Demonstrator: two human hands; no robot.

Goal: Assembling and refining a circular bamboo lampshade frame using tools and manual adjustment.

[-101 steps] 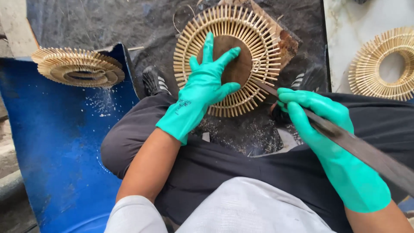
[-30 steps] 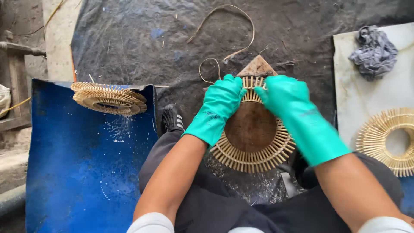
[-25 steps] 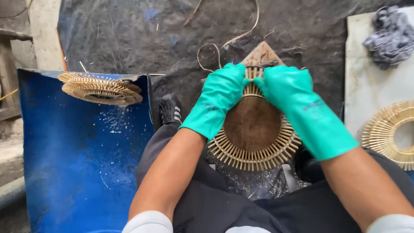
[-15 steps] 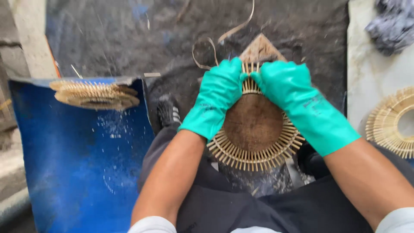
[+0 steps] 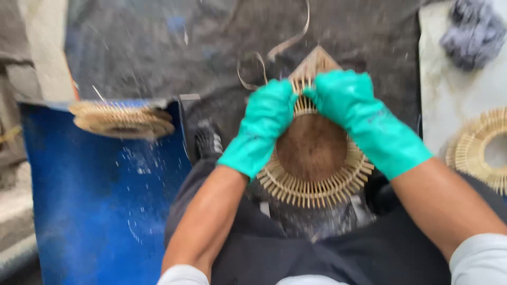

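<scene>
A round wicker disc (image 5: 317, 163) with a brown middle and a ring of pale bamboo spokes rests above my lap. Both my hands wear green rubber gloves. My left hand (image 5: 261, 126) grips the disc's upper left rim. My right hand (image 5: 359, 119) grips the upper right rim, the fingertips of both meeting at the top of the disc. A brown wooden block (image 5: 315, 62) pokes out just beyond the disc.
A blue drum (image 5: 100, 211) stands at the left with a stack of finished wicker rings (image 5: 122, 119) on its edge. Another wicker ring (image 5: 483, 150) lies on a white slab (image 5: 449, 100) at the right, a grey rag (image 5: 470, 31) above it. Curled cane strips (image 5: 274, 50) lie on black sheeting.
Earlier my right hand held a long blade at the disc's edge; the blade is gone and both hands now grip the disc's top. The view has shifted slightly and blurred.
</scene>
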